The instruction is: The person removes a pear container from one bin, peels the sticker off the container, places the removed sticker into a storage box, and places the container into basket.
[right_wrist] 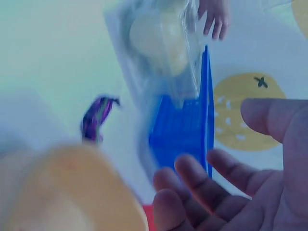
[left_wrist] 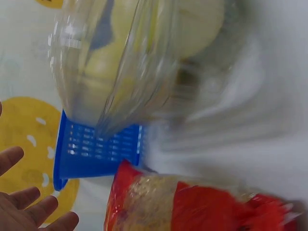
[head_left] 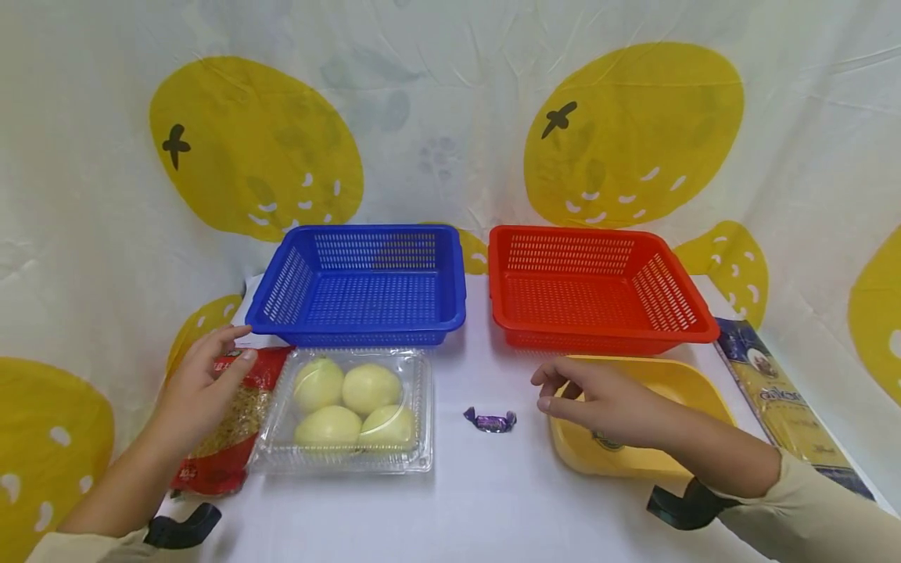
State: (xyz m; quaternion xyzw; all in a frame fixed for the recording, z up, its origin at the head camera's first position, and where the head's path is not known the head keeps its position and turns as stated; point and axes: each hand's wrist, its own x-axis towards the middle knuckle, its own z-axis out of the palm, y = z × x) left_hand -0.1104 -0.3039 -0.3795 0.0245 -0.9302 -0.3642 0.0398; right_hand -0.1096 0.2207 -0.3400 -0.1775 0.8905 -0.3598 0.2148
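My left hand (head_left: 200, 387) hovers over a red bag (head_left: 242, 426) with a see-through window showing yellowish dry food. Its fingers are spread and grip nothing; the left wrist view shows its fingertips apart from the bag. Right of the bag, a clear plastic clamshell (head_left: 422, 461) is closed over several pale yellow-green round fruits (head_left: 327, 428). A purple wrapped candy (head_left: 490, 421) lies on the white table between the clamshell and my right hand (head_left: 608, 403). That hand is held above a yellow tray (head_left: 707, 403), fingers loosely bent around nothing; its palm shows in the right wrist view.
Behind stand a blue perforated basket (head_left: 373, 301) on the left and a red one (head_left: 570, 305) on the right, neither with visible contents. A blue-and-gold packet (head_left: 781, 399) lies along the right edge. A fruit-patterned cloth (head_left: 443, 102) hangs at the back.
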